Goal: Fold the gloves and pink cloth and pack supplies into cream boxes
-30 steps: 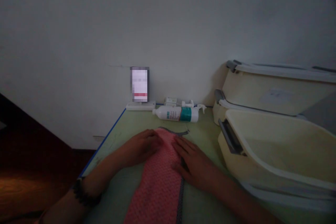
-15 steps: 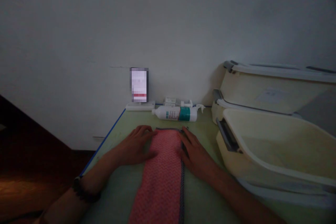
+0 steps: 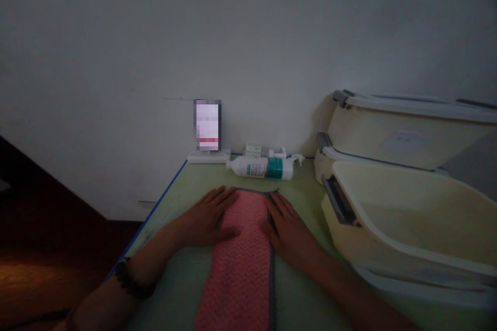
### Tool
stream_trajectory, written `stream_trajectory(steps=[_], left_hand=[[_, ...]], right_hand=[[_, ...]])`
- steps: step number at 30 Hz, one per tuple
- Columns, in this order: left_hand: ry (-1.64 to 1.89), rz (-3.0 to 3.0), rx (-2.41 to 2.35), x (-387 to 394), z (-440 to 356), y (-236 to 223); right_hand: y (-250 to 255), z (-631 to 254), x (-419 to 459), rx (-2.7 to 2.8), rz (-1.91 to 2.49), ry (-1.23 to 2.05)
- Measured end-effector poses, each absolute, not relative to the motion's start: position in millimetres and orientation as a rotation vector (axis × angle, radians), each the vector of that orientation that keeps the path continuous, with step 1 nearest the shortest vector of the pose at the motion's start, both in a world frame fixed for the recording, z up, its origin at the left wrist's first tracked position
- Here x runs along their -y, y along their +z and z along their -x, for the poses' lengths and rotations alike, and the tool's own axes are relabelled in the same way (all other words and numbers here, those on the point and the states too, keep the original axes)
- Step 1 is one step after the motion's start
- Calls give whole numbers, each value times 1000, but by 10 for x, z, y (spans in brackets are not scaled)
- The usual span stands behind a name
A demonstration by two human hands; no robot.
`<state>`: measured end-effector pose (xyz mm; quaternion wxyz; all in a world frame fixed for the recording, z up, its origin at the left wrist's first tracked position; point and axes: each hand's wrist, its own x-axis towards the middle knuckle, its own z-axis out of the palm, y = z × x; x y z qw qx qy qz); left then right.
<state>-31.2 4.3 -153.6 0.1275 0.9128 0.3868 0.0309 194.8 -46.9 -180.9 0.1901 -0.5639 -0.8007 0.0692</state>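
A long pink textured cloth (image 3: 243,264) with a dark stitched edge lies flat on the green table, running from its far end toward me; its near end is out of the frame. My left hand (image 3: 212,217) rests on the cloth's left edge near the far end, palm down, with fingers stretched and the thumb over the fabric. On the opposite side, my right hand (image 3: 287,225) lies with extended fingers along the far right corner and edge. Both hands touch the cloth without gripping it.
Behind the cloth, a white bottle (image 3: 260,167) with a green label lies on its side, with a small box (image 3: 253,150) beyond it. A phone (image 3: 207,125) stands on a white base at the wall. Cream plastic bins (image 3: 345,238) with grey handles fill the right side.
My left hand has moved slightly right, its fingers flattening onto the cloth's far left corner. My right hand stays nearly in place on the right edge.
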Motion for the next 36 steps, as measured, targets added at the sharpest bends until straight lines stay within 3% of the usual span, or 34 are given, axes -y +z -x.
stream_trajectory(steps=[8, 14, 36], left_hand=[[372, -2654, -1255, -125, 329, -1614], [271, -2627, -1247, -156, 328, -1695], [648, -2421, -1280, -178, 259, -1682]], right_hand=[[-1841, -1993, 397, 2136, 1589, 227], [-1795, -2033, 340, 2268, 1511, 205], [-1786, -2007, 379, 2161, 1481, 207]])
